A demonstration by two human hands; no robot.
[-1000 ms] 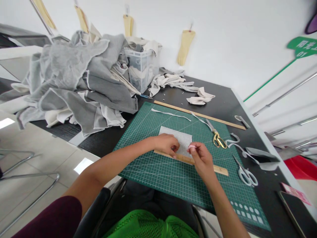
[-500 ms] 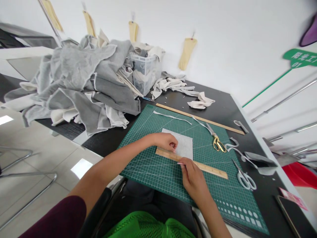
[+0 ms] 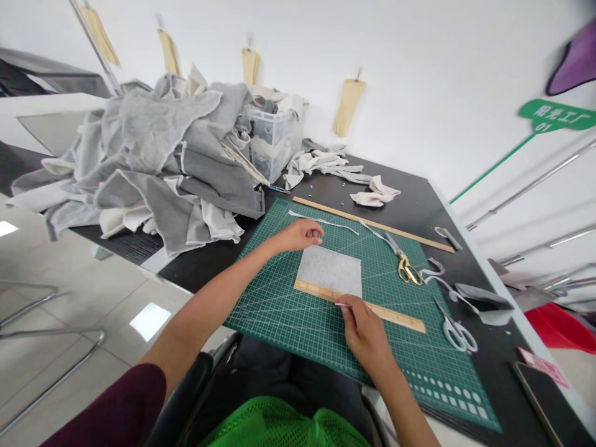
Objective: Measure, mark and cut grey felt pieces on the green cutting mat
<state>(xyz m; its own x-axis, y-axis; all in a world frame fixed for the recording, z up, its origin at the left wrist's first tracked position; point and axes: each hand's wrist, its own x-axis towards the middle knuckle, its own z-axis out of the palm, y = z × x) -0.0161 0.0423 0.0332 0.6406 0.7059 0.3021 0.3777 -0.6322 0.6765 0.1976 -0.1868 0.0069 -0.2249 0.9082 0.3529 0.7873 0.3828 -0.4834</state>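
Observation:
A piece of grey cloth (image 3: 330, 270) lies flat on the green cutting mat (image 3: 279, 326). Along its near edge runs a wooden ruler (image 3: 395, 315), which covers part of that edge. My left hand (image 3: 300, 236) hovers by the far left corner of the cloth, its fingers loosely bent and apart with nothing seen in them. At the ruler's near side is my right hand (image 3: 365, 329), closed on a thin pinkish stick (image 3: 343, 304) that points left; its exact kind is too small to tell.
Gold-handled scissors (image 3: 408, 270), white-handled scissors (image 3: 459, 335), cloth strips and a long wooden stick (image 3: 372, 223) lie to the right and behind. A heap of grey cloth (image 3: 153, 155) and a clear bin (image 3: 272, 139) stand left. A phone (image 3: 552, 400) lies at the right edge.
My left hand has let go near the ruler and moved away from me to the cloth's far left corner, uncovering the cloth. My right hand stays nearly in place.

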